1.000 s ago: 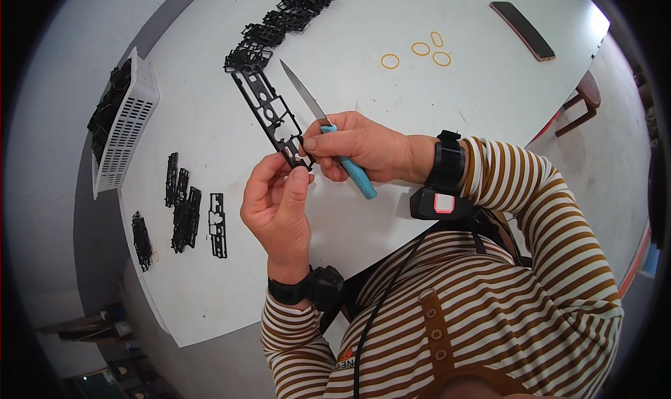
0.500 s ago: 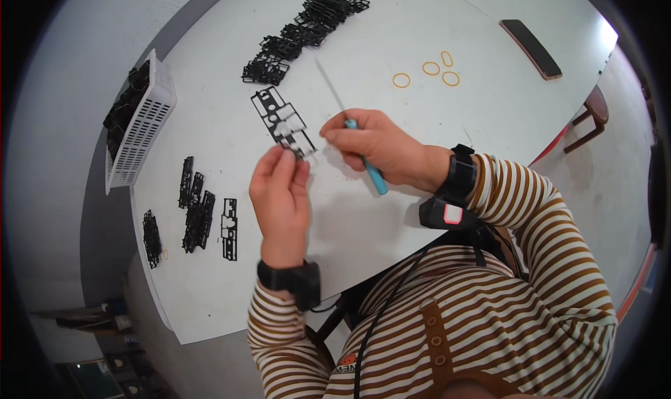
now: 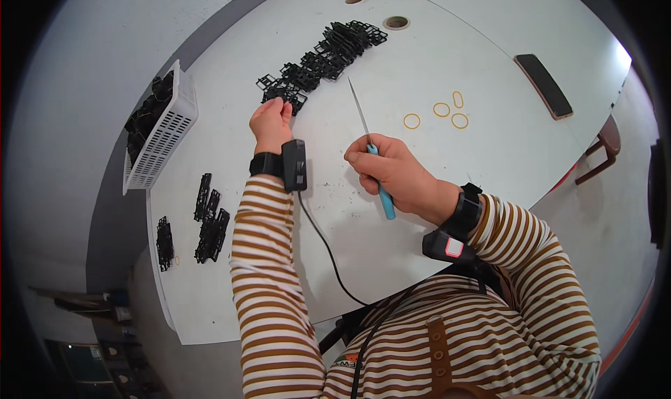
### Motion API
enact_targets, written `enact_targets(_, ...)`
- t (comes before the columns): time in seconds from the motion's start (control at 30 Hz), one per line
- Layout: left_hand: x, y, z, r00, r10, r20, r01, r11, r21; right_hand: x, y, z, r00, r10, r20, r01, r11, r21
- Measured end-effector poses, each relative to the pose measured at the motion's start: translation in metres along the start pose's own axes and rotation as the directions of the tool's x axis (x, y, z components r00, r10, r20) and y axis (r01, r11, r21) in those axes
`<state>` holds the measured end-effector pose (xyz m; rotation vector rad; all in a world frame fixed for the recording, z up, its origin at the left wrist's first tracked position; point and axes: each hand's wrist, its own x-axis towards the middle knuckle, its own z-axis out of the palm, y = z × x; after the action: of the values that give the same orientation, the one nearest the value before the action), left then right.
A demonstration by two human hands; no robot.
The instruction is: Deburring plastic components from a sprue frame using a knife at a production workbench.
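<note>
left hand (image 3: 271,125), fingertips nearly together, is at the black frames (image 3: 323,63) stretching beyond them; whether it grips one, i cannot tell. right hand (image 3: 400,172) curls closed round a knife (image 3: 386,203); best angle its blade away from the left fingers.

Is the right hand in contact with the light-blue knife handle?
Touching. The head view shows the right hand closed around the light-blue knife handle, which sticks out below it.
</note>
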<state>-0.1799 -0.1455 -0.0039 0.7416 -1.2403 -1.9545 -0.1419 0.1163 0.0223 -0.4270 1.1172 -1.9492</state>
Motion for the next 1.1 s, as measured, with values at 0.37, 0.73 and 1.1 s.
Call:
enact_targets(0.37, -0.041, 0.013, -0.006, 0.98, 0.001, 0.199, -0.045, 0.975, 0.216, 0.001, 0.005, 0.005, 1.0, 0.007, -0.005, -0.007, 1.0, -0.03)
enact_targets(0.73, -0.201, 0.054, -0.175, 0.983, 0.161, 0.084, -0.167, 0.624, 0.763, 0.0, 0.014, 0.005, 0.999, -0.021, 0.024, 0.024, 0.994, -0.11)
enact_targets(1.1, -0.215, 0.072, -0.24, 0.934, 0.348, 0.085, -0.119, 0.075, 0.99, -0.002, 0.022, 0.01, 0.999, -0.015, 0.05, 0.024, 0.98, -0.197)
